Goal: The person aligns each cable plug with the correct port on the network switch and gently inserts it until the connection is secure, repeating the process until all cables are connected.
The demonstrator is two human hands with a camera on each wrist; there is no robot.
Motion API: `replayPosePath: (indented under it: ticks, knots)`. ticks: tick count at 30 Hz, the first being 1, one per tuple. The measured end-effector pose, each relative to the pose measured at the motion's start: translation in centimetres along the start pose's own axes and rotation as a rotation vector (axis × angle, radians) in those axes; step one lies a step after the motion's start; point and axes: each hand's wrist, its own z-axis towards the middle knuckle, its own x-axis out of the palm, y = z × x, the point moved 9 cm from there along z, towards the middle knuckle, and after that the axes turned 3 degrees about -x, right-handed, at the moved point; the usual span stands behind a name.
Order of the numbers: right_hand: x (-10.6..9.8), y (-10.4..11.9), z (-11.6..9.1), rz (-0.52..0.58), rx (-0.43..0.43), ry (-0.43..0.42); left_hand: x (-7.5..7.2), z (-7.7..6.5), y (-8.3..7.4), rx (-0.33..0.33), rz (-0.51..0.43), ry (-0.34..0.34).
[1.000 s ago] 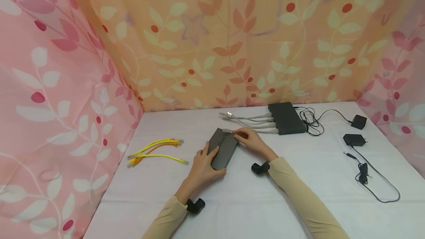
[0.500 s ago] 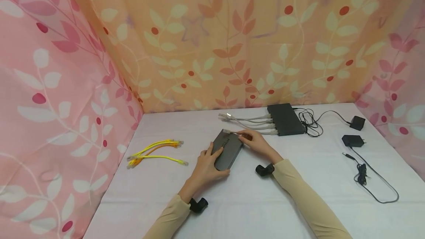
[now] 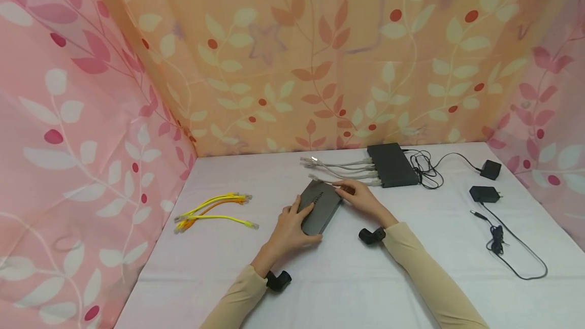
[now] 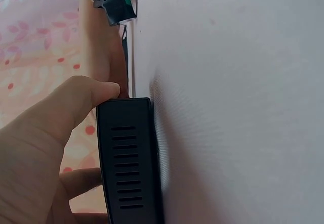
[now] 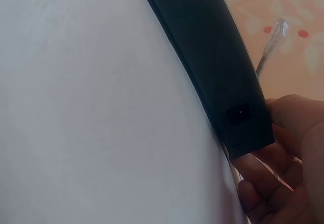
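Observation:
A flat dark grey network switch lies tilted at the middle of the table, between both hands. My left hand grips its near left end, thumb at the near edge and fingers over the left side. In the left wrist view, that thumb presses the top of the vented side. At the far right corner, my right hand holds the switch between thumb and curled fingers. A small power socket shows near that corner in the right wrist view. The far port side is hidden.
Behind it, a black switch has several grey network cables plugged in and an attached power adapter. Another adapter with a bundled cord lies at right. Several yellow and orange network cables lie at left. Patterned curtains surround the table.
Both hands have shifted the grey switch steadily to the right, with its far end now just short of the grey cables' plugs. Both grips stay much the same.

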Motion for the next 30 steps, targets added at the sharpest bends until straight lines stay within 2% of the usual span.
replayPosePath:
  ticks: [5, 17, 23, 30]
  knots:
    - [-0.4, 0.0, -0.3, -0.014, -0.016, -0.003, 0.1, 0.2, -0.3, 0.009, 0.002, 0.019]
    - [-1.7, -0.8, -1.4, -0.002, 0.020, -0.010, 0.4, 1.0, -1.1, 0.059, -0.009, 0.027]
    - [-2.3, -0.6, -1.9, 0.002, -0.009, -0.025, 0.6, 1.6, -1.4, 0.100, -0.003, 0.039]
    - [-2.7, -0.7, -2.5, -0.014, -0.009, -0.015, 1.0, 1.9, -1.6, 0.109, 0.004, 0.103]
